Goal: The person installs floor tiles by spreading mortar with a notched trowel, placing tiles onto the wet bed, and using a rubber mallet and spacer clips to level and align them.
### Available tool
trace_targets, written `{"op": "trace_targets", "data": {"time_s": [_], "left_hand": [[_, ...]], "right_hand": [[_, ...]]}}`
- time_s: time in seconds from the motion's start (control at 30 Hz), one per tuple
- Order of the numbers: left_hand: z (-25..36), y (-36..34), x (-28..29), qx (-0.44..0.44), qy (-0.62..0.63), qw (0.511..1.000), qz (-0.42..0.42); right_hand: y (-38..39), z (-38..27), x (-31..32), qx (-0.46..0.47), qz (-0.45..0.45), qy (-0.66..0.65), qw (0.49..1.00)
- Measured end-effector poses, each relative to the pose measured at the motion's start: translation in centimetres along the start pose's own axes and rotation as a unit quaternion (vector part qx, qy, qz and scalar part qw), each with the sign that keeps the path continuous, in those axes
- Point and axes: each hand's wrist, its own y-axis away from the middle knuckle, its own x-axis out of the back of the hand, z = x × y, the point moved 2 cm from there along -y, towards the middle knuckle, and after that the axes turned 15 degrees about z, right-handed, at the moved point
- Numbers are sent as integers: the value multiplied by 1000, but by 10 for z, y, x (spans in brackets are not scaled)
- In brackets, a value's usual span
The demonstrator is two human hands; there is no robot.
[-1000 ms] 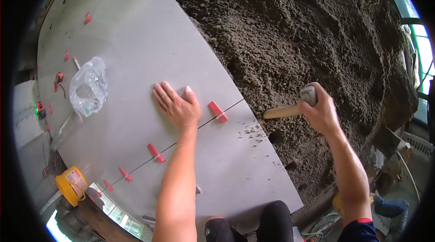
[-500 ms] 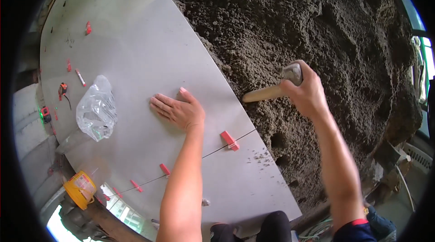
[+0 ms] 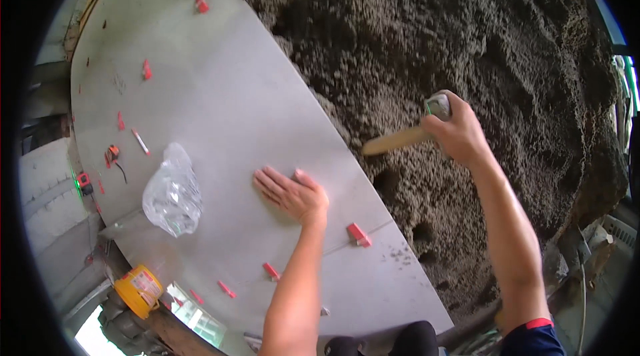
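My left hand lies flat on a large grey tile, fingers stretched out, holding nothing. My right hand is closed around the head end of what looks like a mallet. Its pale head shows above my fist, and its wooden handle points left, the tip close to the tile's right edge. Whether the tip touches the tile or the mortar I cannot tell. Rough dark mortar spreads beyond that edge. A red levelling wedge sits on the joint near my left wrist.
On the tile lie a crumpled clear plastic bag, a marker and a tape measure. Further red wedges stand along the tile edges. A yellow bucket is at lower left, near a device with a green light.
The view has shifted, so the tile and bag appear lower and farther right. My left hand stays put on the tile. My right hand and the mallet have moved slightly farther along the tile's edge.
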Motion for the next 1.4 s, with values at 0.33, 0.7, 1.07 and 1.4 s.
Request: {"op": "trace_targets", "data": {"time_s": [0.33,0.7,1.07,1.4], "left_hand": [[14,3,3,-14,-10,1000,7],[8,3,4,-21,-18,1000,-7],[4,-6,13,-16,8,1000,-6],[-10,-12,18,16,3,999,-34]], "right_hand": [[-62,-32,-30,-71,6,-15,997],[-86,-100,-24,55,8,171,984],[-131,-148,46,84,208,-242,944],[-174,-185,-76,127,80,-107,983]]}}
